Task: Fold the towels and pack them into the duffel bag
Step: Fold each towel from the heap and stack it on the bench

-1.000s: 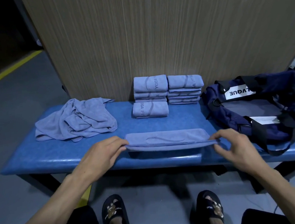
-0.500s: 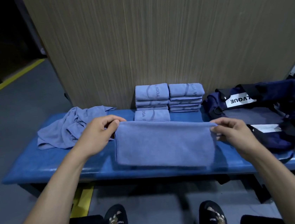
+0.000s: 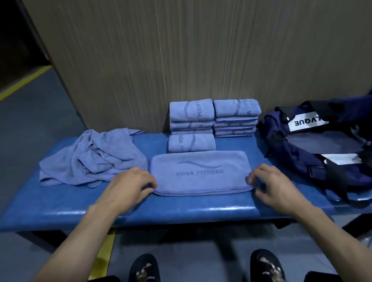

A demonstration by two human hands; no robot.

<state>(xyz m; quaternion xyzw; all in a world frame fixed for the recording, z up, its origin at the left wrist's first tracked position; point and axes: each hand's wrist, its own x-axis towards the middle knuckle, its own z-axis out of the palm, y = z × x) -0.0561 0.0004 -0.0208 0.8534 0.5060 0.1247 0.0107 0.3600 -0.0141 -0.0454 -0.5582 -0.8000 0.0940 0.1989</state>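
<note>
While both corners need pinning | left hand (image 3: 129, 189) and right hand (image 3: 272, 185) pinch half-folded towel (image 3: 200, 174) flat on tabletop (image 3: 56, 209) | ready for next fold

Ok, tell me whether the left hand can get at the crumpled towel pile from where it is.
Probably yes. The left hand lies at the near left corner of the half-folded towel, right beside the crumpled towel pile, and only bare bench lies between them. It would have to leave that corner first.
</note>
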